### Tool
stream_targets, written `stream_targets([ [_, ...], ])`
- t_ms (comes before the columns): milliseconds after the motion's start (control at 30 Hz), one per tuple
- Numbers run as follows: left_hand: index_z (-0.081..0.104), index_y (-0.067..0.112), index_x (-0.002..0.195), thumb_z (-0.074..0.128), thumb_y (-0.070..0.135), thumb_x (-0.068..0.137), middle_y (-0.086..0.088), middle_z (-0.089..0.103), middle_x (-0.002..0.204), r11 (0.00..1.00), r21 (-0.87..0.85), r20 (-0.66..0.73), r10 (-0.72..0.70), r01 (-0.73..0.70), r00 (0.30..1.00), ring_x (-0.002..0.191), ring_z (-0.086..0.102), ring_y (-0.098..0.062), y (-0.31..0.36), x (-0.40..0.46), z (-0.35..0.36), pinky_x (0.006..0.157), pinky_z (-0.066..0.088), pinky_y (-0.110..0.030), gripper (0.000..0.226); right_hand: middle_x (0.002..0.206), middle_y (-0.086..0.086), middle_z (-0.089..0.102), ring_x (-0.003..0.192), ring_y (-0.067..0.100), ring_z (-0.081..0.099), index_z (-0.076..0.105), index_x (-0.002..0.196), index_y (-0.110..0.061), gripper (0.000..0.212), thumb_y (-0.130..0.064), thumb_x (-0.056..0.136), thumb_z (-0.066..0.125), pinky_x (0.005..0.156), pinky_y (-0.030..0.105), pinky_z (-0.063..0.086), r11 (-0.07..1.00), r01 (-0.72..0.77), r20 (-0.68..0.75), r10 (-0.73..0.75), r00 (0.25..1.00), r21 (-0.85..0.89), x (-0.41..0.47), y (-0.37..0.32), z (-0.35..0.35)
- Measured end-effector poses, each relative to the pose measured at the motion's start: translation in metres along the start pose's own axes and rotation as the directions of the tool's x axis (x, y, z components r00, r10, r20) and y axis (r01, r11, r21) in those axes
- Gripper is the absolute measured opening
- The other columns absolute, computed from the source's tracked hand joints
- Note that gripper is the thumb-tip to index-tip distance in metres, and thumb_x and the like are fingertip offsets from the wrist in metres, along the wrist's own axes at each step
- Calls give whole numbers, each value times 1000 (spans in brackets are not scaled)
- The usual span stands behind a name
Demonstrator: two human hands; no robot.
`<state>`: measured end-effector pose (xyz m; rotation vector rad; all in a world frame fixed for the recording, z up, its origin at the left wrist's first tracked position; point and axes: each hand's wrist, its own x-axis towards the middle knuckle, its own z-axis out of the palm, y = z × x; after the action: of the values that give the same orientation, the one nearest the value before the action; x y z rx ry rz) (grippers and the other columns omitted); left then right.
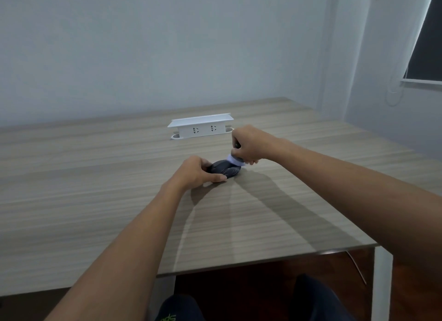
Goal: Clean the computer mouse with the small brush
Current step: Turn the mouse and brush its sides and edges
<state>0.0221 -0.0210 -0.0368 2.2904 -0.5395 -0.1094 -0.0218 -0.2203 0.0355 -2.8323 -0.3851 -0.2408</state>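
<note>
At the middle of the wooden table (95, 201), the left hand (198, 171) clamps the dark computer mouse (224, 170) flat against the top while the right hand (248, 144), fist closed round the small brush (235, 160), lays white bristles on the mouse's far right end. Brushing looks underway; next, I'd say, short strokes across the shell. Bare tabletop left and right leaves sweeping room, the white socket box (201, 127) stands just behind the right hand, and the near edge lies well apart.

A single wide-angle view looks from the person's head forward and down across the wooden table (95, 201) toward the pale wall (143, 45) (straight edges bow near the frame's borders). Both forearms reach in from the bottom edge, close to the lens.
</note>
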Motion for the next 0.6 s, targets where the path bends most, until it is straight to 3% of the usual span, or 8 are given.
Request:
stream_targets([
  [100,81,20,91,87,49,65,-10,76,79,1000,-4,-3,-3,3,1000,69,58,-12,1,-1,0,66,43,-29,39,56,17,70,45,23,69,66,72,10,22,-4,80,52,38,22,51,999,26,-24,-25,999,36,3,-5,4],
  [200,81,23,86,87,46,68,4,65,65,1000,7,-1,-14,14,1000,64,53,-11,3,-2,-2,63,39,-28,30,58,13,71,42,20,66,63,83,6,15,-8,83,58,38,23,49,986,77,-3,-78,997,150,3,-13,5],
  [333,81,25,88,88,50,63,-1,72,70,1000,4,12,-19,19,1000,66,56,-11,5,-3,-2,65,42,-28,36,59,12,72,38,12,61,67,80,3,16,-9,84,58,40,22,48,983,52,34,-59,998,175,2,-9,-3],
  [467,82,24,93,84,65,50,-9,79,90,999,28,0,-30,30,1000,78,68,-19,6,-5,-1,73,49,-33,60,54,12,70,43,20,67,68,60,0,26,-5,80,52,43,24,50,995,-18,45,13,999,94,0,10,-6],
  [533,82,23,92,84,64,51,-9,79,90,998,51,-17,-42,43,999,84,72,-24,8,-6,0,74,52,-36,58,57,15,70,44,24,67,60,65,-2,19,-3,82,52,42,26,52,994,-38,10,37,999,100,0,14,-1],
  [600,82,22,92,84,62,56,-10,78,88,997,62,-30,-47,49,998,78,69,-21,9,-8,0,69,48,-33,54,61,18,71,46,26,68,57,75,0,12,-3,86,52,41,27,54,990,-49,-29,53,998,130,2,14,3],
])
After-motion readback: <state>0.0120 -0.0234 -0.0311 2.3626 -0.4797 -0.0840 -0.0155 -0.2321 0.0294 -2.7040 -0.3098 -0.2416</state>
